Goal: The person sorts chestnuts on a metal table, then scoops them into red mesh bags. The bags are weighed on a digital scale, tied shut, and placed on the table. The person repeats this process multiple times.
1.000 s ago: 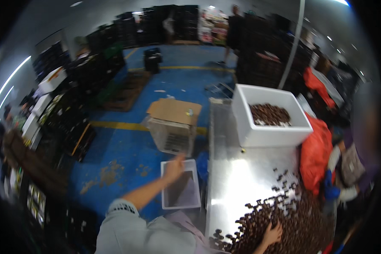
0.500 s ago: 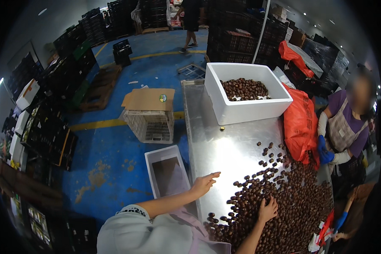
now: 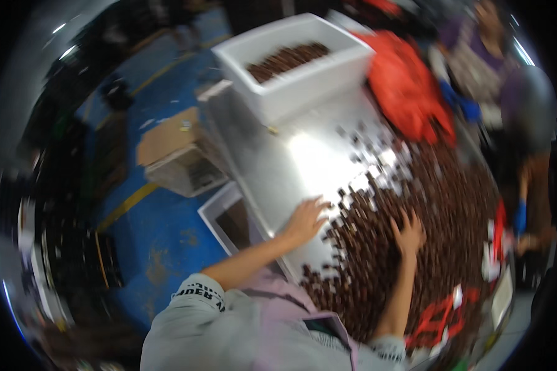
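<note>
My right hand (image 3: 408, 234) is wide on small dark-brown nuts (image 3: 452, 235), perhaps to cover many. My left hand (image 3: 306, 221), fingers apart, borders them.

Dark block lettering (image 3: 204, 295) runs along the edge of your light grey left sleeve (image 3: 189, 309). Your right sleeve (image 3: 384, 347) carries smaller dark print, too blurred to read. On the brown cardboard (image 3: 166, 137) you see a small yellowish sticker (image 3: 185, 125), its print likewise unreadable.
</note>
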Demonstrator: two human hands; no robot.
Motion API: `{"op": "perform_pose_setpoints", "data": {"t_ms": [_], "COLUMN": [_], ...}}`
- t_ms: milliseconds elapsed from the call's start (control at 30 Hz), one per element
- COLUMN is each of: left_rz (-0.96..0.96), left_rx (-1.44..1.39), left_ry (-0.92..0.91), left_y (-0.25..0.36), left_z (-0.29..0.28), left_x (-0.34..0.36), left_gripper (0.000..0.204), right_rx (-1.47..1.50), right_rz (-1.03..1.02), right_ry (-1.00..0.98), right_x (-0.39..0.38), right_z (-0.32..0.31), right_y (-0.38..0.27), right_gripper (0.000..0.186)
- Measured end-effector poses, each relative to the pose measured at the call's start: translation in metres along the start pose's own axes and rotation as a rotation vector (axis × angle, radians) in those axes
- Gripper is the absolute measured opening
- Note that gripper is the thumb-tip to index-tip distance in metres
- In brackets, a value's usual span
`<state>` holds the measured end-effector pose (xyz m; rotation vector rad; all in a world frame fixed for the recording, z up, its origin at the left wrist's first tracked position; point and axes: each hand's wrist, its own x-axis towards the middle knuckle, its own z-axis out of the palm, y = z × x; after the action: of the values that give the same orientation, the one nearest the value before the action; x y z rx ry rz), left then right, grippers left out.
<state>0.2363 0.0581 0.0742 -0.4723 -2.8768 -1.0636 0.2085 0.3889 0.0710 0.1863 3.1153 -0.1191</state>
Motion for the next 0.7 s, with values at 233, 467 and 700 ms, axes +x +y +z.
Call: {"op": "perform_pose_setpoints", "data": {"t_ms": [233,467,700], "left_rz": [0.202,0.512,0.477], "left_rx": [0.262,0.183,-0.03], "left_ry": [-0.287,-0.412,-0.585], "left_y": [0.069,0.114,0.108], "left_z": [0.111,0.131,0.118], "left_x": [0.062,0.018,0.013], "left_gripper": [0.061,0.062,0.072], "right_rx": [0.073,0.065,0.164], "right_rz": [-0.032,0.037,0.123], "right_ry": [0.252,0.109,-0.165], "right_x": [-0.042,-0.113,-0.09], "right_z": [0.013,-0.008,-0.057], "right_y": [0.007,0.011,0.0], "right_gripper": [0.035,0.035,0.056]}}
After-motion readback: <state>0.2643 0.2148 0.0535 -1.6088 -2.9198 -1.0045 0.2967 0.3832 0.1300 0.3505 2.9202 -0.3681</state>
